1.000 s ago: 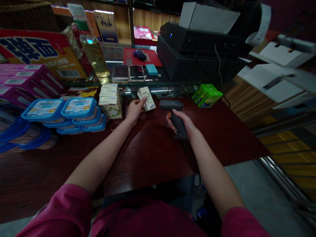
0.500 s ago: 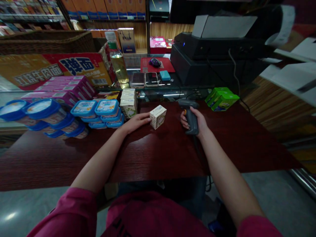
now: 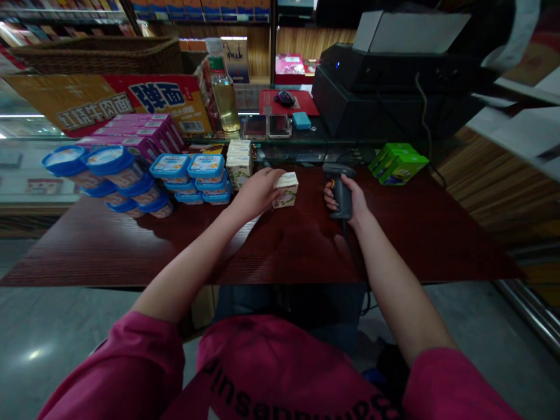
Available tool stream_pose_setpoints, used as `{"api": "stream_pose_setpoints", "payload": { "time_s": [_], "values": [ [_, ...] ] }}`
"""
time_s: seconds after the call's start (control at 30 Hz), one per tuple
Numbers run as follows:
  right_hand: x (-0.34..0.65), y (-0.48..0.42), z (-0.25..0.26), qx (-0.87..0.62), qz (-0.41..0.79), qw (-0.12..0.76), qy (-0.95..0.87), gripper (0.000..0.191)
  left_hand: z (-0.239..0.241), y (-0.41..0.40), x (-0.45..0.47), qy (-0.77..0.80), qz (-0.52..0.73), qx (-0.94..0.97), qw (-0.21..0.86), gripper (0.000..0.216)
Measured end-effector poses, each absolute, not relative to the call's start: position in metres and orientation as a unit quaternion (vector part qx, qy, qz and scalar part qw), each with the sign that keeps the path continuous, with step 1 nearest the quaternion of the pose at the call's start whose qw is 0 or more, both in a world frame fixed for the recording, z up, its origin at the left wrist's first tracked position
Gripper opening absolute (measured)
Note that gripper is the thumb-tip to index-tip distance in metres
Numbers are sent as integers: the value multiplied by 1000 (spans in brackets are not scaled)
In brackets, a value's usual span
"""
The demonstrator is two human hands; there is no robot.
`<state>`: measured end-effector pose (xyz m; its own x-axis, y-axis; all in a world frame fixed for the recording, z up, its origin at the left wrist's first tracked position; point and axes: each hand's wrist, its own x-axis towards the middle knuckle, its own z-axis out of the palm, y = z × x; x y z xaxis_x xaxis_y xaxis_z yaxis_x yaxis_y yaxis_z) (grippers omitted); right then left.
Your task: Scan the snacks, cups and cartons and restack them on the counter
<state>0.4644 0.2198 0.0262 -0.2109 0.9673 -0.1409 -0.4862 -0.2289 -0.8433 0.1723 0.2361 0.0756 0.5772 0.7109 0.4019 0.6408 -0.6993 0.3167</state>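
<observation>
A small cream box (image 3: 287, 193) with a green plant print stands on the dark red-brown table (image 3: 297, 251). Curled over its left side is my left hand (image 3: 259, 189), whose fingertips are partly hidden behind the box. My right hand (image 3: 357, 205) grips a dark grey barcode scanner (image 3: 342, 192) by the handle, to the right of the box. From the scanner a cable runs down past the table's front edge. Behind my left hand is a row of similar cream boxes (image 3: 239, 160).
Blue-lidded tubs (image 3: 116, 166), flat blue-lidded containers (image 3: 206, 169) and purple boxes (image 3: 153, 134) are stacked at left. Green packs (image 3: 398, 165) lie at right. Behind are a bottle (image 3: 224, 99), a noodle carton (image 3: 114, 105) and a black machine (image 3: 376, 99).
My left hand has moved from beside the cream box to over its left side, and the box has turned. The right hand still holds the scanner. The whole view has shifted slightly.
</observation>
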Motion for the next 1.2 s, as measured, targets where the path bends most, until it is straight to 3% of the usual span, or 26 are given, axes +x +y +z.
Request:
{"api": "stream_pose_setpoints", "payload": {
  "time_s": [0.17,0.43,0.87,1.03,1.2],
  "values": [
    [445,222,26,-321,716,519,-339,36,94,217,132,393,212,892,-71,38],
    [373,237,23,-258,759,503,-323,37,103,215,95,407,211,868,-191,36],
    [379,237,25,-261,757,507,-319,38,86,212,90,453,343,822,-32,38],
    [405,231,26,-286,744,507,-328,38,87,212,90,484,312,815,-60,45],
    [444,219,23,-322,703,527,-352,38,77,191,110,470,316,820,-79,65]
  ]
}}
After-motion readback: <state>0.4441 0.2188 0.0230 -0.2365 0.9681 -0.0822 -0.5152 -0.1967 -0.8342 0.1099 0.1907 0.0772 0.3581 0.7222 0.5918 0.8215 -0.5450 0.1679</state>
